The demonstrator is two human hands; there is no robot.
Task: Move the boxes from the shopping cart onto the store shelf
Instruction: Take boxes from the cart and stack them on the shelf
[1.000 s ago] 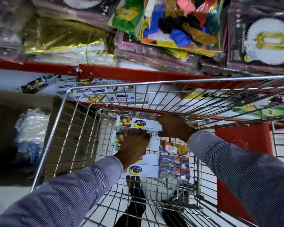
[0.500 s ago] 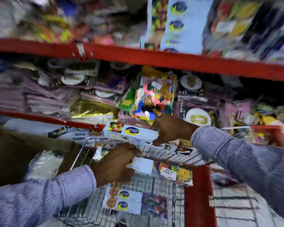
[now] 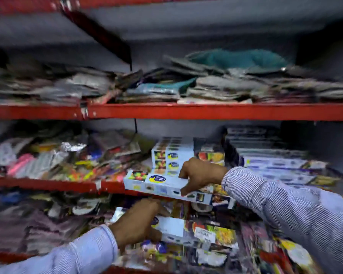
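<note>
My left hand (image 3: 136, 222) grips the near white box (image 3: 188, 233) low down — fingers wrapped on its left end. My right hand (image 3: 201, 176) holds another white box (image 3: 156, 184), fingers pinching it, beside the stacked boxes (image 3: 171, 155) on the red shelf (image 3: 48, 184).

Stacked boxes (image 3: 171, 155) sit on the middle shelf (image 3: 48, 184), packets (image 3: 57, 159) to their left.

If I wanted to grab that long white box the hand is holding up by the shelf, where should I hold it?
Probably near the middle of the long white box, fingers wrapping over its top edge, coming from the front. It is long, thin and tilted, so holding one end might let it tip. The right hand already clamps it toward the right; the left end is free.
</note>
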